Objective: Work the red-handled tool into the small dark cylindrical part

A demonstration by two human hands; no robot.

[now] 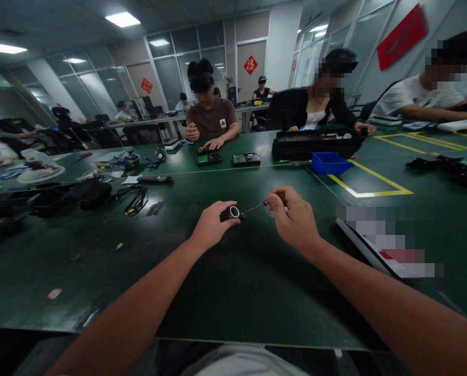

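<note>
My left hand is closed around a black cylindrical part with a pale ring at its end, held just above the green table. My right hand grips a screwdriver by its red handle. The thin metal shaft slants down to the left, and its tip is at a small dark piece beside the cylindrical part. Whether the tip sits in a screw is too small to tell.
Ahead on the green table stand a blue bin and a long black case. A white booklet lies right, cables and an electric screwdriver-like tool left. Across the table, a person handles circuit boards.
</note>
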